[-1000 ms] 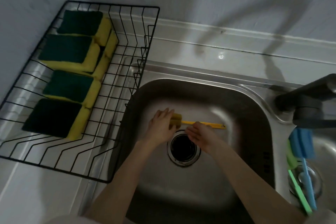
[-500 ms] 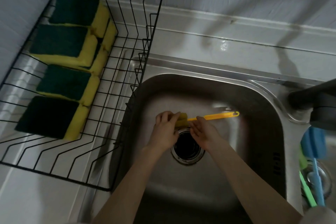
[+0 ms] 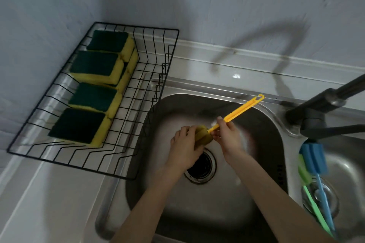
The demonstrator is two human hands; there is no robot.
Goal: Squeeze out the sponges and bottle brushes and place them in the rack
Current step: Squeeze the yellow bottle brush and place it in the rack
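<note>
Over the steel sink (image 3: 173, 108), my left hand (image 3: 185, 148) is closed around the yellow sponge head of a yellow bottle brush (image 3: 237, 111). My right hand (image 3: 227, 134) pinches the brush's handle just above the head, and the handle slants up to the right with its hook end over the sink rim. The black wire rack (image 3: 138, 89) on the left counter holds several yellow sponges with dark green tops (image 3: 94, 96) along its left side. A blue bottle brush (image 3: 314, 160) and a green bottle brush (image 3: 314, 203) lie in the right basin.
A dark faucet (image 3: 320, 110) stands at the right between the two basins, its spout reaching out of frame. The drain (image 3: 200, 167) lies directly under my hands. A grey wall runs behind the counter. The rack's right half shows bare wire.
The yellow brush's handle has swung from lying level to slanting up and right. Both hands have risen a little above the drain, still holding the brush. The view shifted down and right.
</note>
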